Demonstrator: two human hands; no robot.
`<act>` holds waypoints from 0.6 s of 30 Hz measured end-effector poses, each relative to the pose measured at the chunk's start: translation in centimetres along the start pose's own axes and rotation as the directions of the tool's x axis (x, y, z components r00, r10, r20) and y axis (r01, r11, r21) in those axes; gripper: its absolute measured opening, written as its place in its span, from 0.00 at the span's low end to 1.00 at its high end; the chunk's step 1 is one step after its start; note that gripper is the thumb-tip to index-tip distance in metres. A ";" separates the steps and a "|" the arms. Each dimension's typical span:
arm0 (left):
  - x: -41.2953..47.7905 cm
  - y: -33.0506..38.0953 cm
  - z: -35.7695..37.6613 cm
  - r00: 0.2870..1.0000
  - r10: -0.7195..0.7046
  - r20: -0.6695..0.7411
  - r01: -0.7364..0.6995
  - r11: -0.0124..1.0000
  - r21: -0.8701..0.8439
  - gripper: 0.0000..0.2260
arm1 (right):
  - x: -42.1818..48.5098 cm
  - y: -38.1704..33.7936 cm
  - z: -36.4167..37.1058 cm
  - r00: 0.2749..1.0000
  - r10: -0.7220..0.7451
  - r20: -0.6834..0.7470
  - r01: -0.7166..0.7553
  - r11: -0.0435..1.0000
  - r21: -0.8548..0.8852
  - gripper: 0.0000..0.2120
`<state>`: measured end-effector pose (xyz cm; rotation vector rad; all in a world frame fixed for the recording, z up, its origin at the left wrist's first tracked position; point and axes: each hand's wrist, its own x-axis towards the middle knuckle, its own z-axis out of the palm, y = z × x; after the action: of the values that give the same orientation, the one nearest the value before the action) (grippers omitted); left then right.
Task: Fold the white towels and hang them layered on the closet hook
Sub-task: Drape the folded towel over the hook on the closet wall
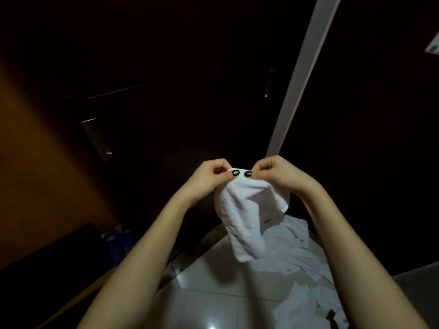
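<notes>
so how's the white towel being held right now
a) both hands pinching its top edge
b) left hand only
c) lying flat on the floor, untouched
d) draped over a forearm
a: the left hand and the right hand each pinch the top edge of the white towel, which hangs down above the other towels lying on the tiled floor.

Two bare forearms run up from the bottom edge of the frame toward its middle, the left forearm [147, 245] and the right forearm [344, 233], uncovered along all the length that shows. The left hand [209, 179], just left of centre, has a thumbnail [235, 172] painted black with a small pale pattern, while the right hand [275, 174], just right of centre, has a thumbnail [247, 173] in plain glossy black.
</notes>
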<state>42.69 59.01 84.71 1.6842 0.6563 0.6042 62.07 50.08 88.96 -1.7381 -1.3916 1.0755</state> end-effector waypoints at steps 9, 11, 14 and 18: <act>-15.5 0.8 -12.2 0.944 0.058 -0.324 0.039 0.958 0.284 0.06 | -3.4 -5.7 14.7 0.989 -0.093 -0.112 0.115 0.973 0.202 0.06; -19.2 0.6 -15.1 0.931 0.071 -0.359 0.063 0.935 0.348 0.06 | -3.9 -7.2 18.9 0.989 -0.127 -0.070 0.141 0.952 0.271 0.07; -24.9 0.0 -19.3 0.902 0.101 -0.420 0.098 0.899 0.427 0.09 | -4.6 -9.7 24.9 0.983 -0.163 0.086 0.126 0.933 0.338 0.07; -32.9 -2.0 -23.4 0.827 0.091 -0.554 0.224 0.852 0.473 0.08 | -5.3 -13.0 31.8 0.965 -0.238 0.108 0.186 0.915 0.357 0.07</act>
<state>2.87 52.37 85.76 1.9760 1.4106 0.9465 27.45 47.77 87.15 -1.2461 -1.3491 1.2601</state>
